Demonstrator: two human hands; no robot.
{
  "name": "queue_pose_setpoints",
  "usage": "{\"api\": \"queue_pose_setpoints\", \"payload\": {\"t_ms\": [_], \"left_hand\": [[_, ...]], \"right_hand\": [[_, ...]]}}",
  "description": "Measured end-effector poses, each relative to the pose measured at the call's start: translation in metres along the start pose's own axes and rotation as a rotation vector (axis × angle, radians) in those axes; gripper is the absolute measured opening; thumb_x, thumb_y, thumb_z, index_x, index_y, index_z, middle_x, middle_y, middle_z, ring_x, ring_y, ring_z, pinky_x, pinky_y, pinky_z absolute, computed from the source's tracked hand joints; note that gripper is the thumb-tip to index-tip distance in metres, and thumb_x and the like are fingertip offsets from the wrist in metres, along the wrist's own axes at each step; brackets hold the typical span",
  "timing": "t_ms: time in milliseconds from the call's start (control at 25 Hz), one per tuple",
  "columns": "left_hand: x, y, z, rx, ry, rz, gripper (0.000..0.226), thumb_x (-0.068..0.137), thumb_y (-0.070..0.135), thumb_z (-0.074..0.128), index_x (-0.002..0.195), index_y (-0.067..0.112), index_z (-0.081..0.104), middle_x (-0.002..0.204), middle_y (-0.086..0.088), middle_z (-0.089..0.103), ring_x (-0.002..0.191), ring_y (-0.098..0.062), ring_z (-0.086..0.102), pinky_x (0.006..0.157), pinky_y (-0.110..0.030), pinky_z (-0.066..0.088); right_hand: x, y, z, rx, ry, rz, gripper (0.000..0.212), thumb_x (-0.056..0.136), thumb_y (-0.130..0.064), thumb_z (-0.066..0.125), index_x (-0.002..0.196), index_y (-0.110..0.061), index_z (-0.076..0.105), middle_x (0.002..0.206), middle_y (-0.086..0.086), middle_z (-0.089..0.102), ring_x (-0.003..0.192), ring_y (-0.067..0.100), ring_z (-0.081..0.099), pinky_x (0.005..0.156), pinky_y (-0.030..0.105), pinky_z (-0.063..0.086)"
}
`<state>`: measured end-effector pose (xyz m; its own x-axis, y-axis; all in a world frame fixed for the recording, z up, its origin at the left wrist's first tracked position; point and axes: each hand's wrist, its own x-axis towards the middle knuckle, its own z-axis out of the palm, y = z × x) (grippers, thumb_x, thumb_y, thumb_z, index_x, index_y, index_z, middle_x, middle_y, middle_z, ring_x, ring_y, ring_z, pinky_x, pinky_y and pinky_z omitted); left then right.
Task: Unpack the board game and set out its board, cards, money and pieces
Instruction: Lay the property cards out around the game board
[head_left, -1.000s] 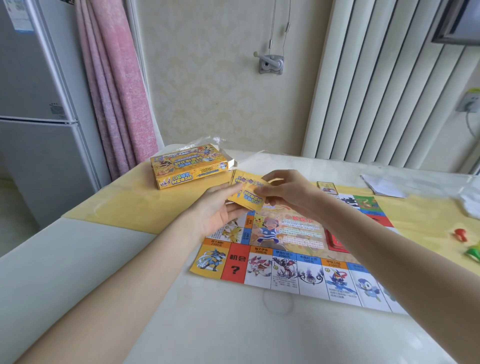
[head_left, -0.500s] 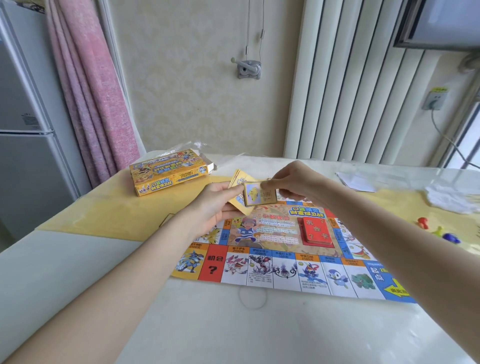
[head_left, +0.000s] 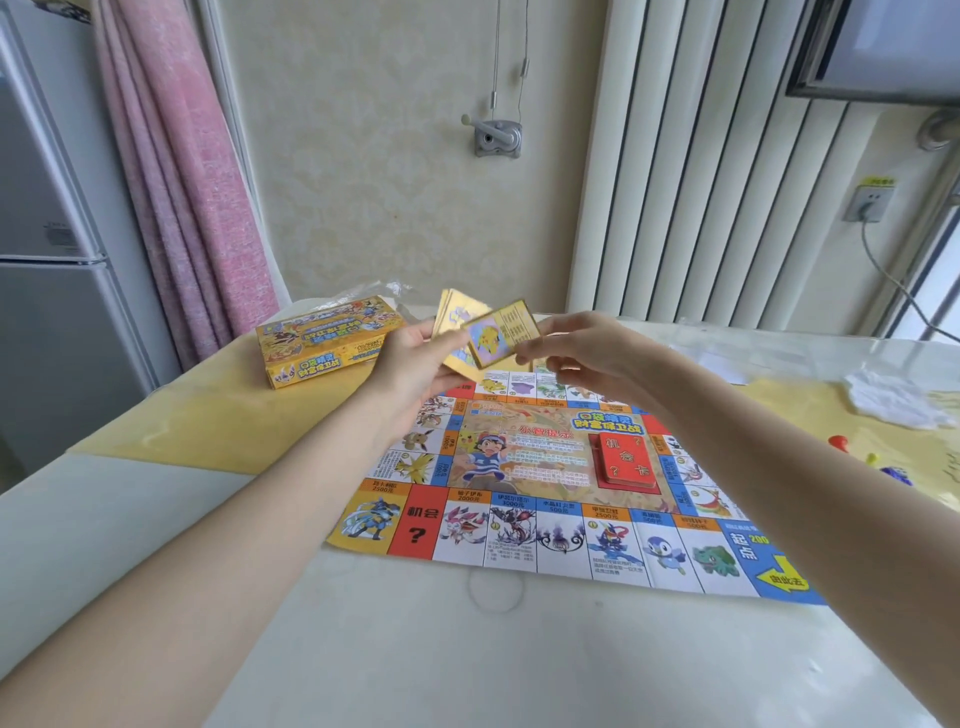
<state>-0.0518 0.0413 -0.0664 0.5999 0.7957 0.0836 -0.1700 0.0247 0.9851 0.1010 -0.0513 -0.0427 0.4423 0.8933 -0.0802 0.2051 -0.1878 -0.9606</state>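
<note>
Far left on the desk (head_left: 156, 519): game box (head_left: 327, 340), lying flat, well apart from the action. Next along, left hand (head_left: 410, 364), fingers curled round a fanned stack of gold cards (head_left: 457, 322), held up in the air above the far edge of the board (head_left: 545, 519). Just right of that, a single card (head_left: 501, 340), face up, pinched at its right edge by thumb and fingertips of the right hand (head_left: 582, 353), overlapping the stack. Lower right on the board, red card deck (head_left: 626, 462) already placed. Far right on the desk, coloured pieces (head_left: 839, 441) lying loose.

Likely trouble: fan slipping from a light left-hand grip, scattering cards over the board. Also possible: single card dropping from its edge pinch, landing face down or knocking the red deck askew.
</note>
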Motion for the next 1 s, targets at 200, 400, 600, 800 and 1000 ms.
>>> {"api": "queue_pose_setpoints", "payload": {"t_ms": [200,400,600,800,1000], "left_hand": [[0.013,0.006,-0.017,0.085,-0.023,0.054,0.010,0.092,0.007,0.053,0.094,0.009,0.062,0.071,0.000,0.070,0.057,-0.007,0.068,0.057,-0.019,0.056],[0.034,-0.008,-0.023,0.157,-0.025,-0.002,0.017,0.093,0.007,0.051,0.107,0.004,0.060,0.083,-0.006,0.067,0.065,-0.010,0.067,0.062,-0.021,0.056],[0.066,-0.027,-0.033,0.146,0.073,-0.128,0.026,0.094,0.005,0.050,0.119,0.000,0.055,0.100,-0.013,0.062,0.074,-0.015,0.062,0.063,-0.025,0.054],[0.095,-0.047,-0.036,0.105,0.081,-0.195,0.025,0.093,0.005,0.051,0.117,0.002,0.055,0.097,-0.013,0.064,0.075,-0.017,0.063,0.068,-0.027,0.052],[0.110,-0.059,-0.032,0.048,0.070,-0.226,0.021,0.091,0.005,0.054,0.112,0.006,0.057,0.087,-0.008,0.066,0.076,-0.018,0.064,0.064,-0.025,0.056]], "right_hand": [[0.027,-0.004,0.020,0.300,0.005,-0.043,0.018,0.082,-0.010,0.068,0.071,-0.012,0.053,0.083,0.003,0.062,0.065,0.011,0.050,0.053,0.019,0.043],[0.064,0.005,0.018,0.285,0.157,-0.035,0.013,0.080,-0.003,0.068,0.073,-0.004,0.056,0.067,0.005,0.056,0.057,0.010,0.050,0.050,0.014,0.046],[0.127,0.032,-0.001,-0.418,0.320,-0.002,0.037,0.078,0.003,0.067,0.113,-0.004,0.059,0.082,0.017,0.063,0.053,0.013,0.048,0.050,0.022,0.039],[0.173,0.048,0.004,-0.615,0.216,-0.032,0.038,0.082,-0.003,0.065,0.119,-0.008,0.059,0.100,0.017,0.065,0.080,0.023,0.053,0.057,0.026,0.040],[0.197,0.057,0.000,-0.685,0.110,-0.012,0.038,0.083,-0.012,0.067,0.120,-0.013,0.060,0.115,0.014,0.062,0.090,0.024,0.054,0.072,0.026,0.039]]}}
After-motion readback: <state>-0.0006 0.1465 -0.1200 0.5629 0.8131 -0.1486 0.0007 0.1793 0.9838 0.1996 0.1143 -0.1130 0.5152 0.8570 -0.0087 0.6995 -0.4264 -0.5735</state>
